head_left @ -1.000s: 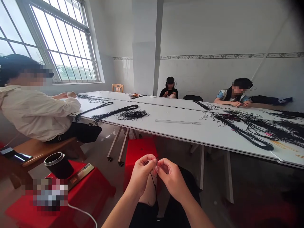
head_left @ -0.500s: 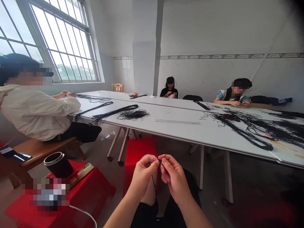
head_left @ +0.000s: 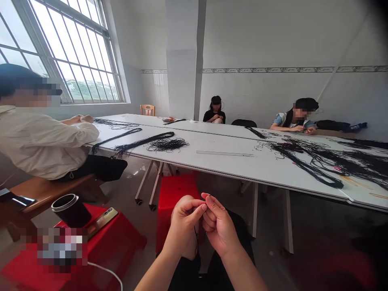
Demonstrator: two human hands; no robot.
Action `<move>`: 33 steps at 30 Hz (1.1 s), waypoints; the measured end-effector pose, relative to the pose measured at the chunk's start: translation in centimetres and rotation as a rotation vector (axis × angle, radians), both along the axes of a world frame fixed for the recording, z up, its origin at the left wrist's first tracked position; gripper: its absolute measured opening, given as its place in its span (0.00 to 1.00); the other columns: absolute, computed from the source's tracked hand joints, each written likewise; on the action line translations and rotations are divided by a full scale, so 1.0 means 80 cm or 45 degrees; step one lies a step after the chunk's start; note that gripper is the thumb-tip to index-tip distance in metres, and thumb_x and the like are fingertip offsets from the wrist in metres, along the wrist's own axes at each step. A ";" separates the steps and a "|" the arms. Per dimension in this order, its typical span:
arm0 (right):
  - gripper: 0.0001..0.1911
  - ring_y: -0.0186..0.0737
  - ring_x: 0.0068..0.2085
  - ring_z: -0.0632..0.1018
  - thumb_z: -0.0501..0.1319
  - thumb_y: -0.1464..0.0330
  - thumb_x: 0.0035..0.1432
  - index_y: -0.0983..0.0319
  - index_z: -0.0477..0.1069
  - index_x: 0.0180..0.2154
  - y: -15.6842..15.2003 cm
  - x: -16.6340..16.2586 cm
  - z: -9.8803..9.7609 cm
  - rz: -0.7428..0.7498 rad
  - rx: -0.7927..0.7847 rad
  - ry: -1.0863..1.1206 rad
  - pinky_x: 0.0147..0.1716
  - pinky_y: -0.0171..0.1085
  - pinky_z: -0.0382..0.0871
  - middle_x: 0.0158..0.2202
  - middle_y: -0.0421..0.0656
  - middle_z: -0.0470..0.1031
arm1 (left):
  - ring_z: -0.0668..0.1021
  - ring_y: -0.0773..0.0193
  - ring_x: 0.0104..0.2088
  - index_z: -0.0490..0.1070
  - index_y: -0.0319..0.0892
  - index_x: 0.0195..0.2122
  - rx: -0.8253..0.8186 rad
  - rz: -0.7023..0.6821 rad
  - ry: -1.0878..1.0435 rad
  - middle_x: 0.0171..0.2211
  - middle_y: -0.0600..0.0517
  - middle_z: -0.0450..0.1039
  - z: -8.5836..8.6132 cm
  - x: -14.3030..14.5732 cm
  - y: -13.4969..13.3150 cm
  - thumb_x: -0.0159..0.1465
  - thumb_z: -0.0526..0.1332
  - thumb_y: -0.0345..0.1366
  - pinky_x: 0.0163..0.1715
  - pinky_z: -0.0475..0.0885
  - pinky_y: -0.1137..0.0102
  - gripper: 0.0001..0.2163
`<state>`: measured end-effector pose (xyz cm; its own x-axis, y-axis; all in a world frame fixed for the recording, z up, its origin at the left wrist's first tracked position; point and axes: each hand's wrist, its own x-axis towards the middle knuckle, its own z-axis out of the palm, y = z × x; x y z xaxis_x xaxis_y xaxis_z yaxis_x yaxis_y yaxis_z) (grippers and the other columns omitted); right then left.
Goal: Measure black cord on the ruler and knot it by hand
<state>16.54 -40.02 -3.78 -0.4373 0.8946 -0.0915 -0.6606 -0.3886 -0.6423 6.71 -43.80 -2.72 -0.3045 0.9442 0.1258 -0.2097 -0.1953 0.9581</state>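
Observation:
Above my lap, my left hand (head_left: 187, 216) and my right hand (head_left: 218, 220) meet at the fingertips. Thumb and forefinger of each are pinched together on a thin black cord (head_left: 196, 238). Most of the cord is covered by my fingers; a loose length hangs below my left hand against my leg. A small dark bit shows at the right fingertips. Whether there is a knot between the fingers I cannot make out.
A long white table (head_left: 230, 165) stands ahead with black cord bundles (head_left: 315, 169), a loose cord pile (head_left: 168, 144) and a clear ruler (head_left: 224, 154). Red stools (head_left: 172, 190) stand near me, one bearing a dark cup (head_left: 71, 212) and a phone (head_left: 103, 222). Several people sit around the table.
My fingertips have drawn closer together, and the right fingers have curled in more, hiding the dark bit of cord that showed between the hands. The view has shifted slightly.

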 end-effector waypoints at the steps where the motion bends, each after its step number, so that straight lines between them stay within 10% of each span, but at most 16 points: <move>1: 0.15 0.23 0.16 0.43 0.70 0.63 0.48 0.63 0.76 0.38 0.000 -0.001 0.000 -0.010 -0.011 0.004 0.13 0.27 0.39 0.13 0.26 0.44 | 0.73 0.63 0.32 0.77 0.40 0.27 0.001 -0.006 0.004 0.27 0.50 0.73 -0.001 0.000 0.000 0.52 0.68 0.39 0.34 0.68 0.71 0.08; 10: 0.19 0.22 0.17 0.43 0.70 0.60 0.47 0.63 0.75 0.41 0.001 -0.004 0.001 -0.132 -0.044 -0.036 0.14 0.26 0.39 0.14 0.26 0.44 | 0.73 0.66 0.27 0.75 0.40 0.30 0.006 -0.187 -0.099 0.25 0.53 0.71 0.001 0.002 0.000 0.55 0.66 0.38 0.30 0.68 0.73 0.06; 19: 0.09 0.23 0.17 0.49 0.64 0.64 0.54 0.64 0.72 0.33 0.001 0.005 0.002 -0.037 0.281 -0.174 0.15 0.27 0.40 0.15 0.31 0.55 | 0.71 0.67 0.27 0.75 0.38 0.28 -0.017 0.016 -0.019 0.30 0.49 0.75 -0.002 -0.004 0.006 0.50 0.68 0.40 0.27 0.65 0.74 0.10; 33: 0.11 0.23 0.15 0.53 0.70 0.65 0.44 0.61 0.71 0.27 -0.009 -0.022 -0.004 -0.255 -0.018 -0.046 0.13 0.27 0.43 0.15 0.30 0.54 | 0.72 0.59 0.35 0.74 0.46 0.24 0.169 0.398 0.465 0.30 0.50 0.71 -0.014 0.010 0.001 0.53 0.65 0.34 0.37 0.66 0.69 0.02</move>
